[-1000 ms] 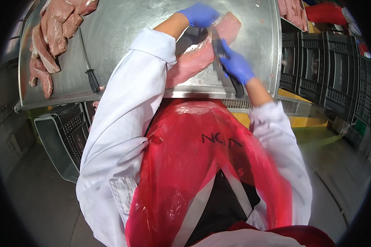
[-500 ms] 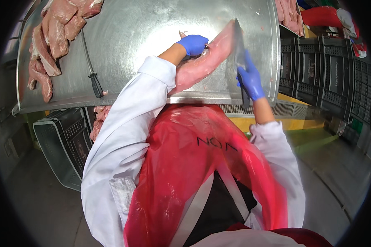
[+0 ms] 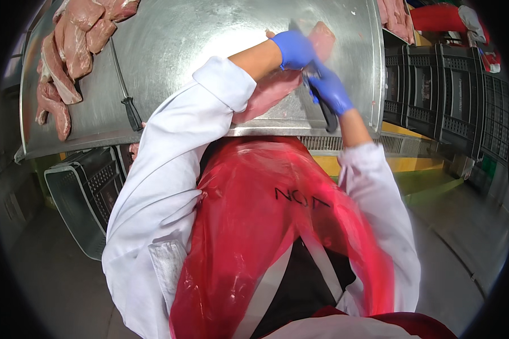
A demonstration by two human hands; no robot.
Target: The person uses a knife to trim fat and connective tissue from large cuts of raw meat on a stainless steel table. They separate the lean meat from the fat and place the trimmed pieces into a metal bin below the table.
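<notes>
A long pale-pink cut of meat (image 3: pixel 271 93) lies aslant on the steel table, its far end (image 3: pixel 322 39) reaching past my hands. My left hand (image 3: pixel 294 50), in a blue glove, is closed over the middle of the cut. A small strip of meat (image 3: pixel 270 34) sticks out beside its wrist and seems to be in its grasp. My right hand (image 3: pixel 331 92), also gloved in blue, grips the black handle of a knife (image 3: pixel 329 117). The blade runs beside my left hand and is partly hidden and blurred. Both hands are close together.
Several trimmed meat pieces (image 3: pixel 76 51) are heaped at the table's left, near a sharpening steel (image 3: pixel 127 93). A grey crate (image 3: pixel 76 198) stands below that side. Stacked black crates (image 3: pixel 441 96) and a container of meat (image 3: pixel 395 20) are at the right. The steel table's (image 3: pixel 169 56) front edge borders my apron.
My left hand has moved right and slightly farther along the meat, with the small strip moving alongside. My right hand and the knife have shifted left, close against the left hand.
</notes>
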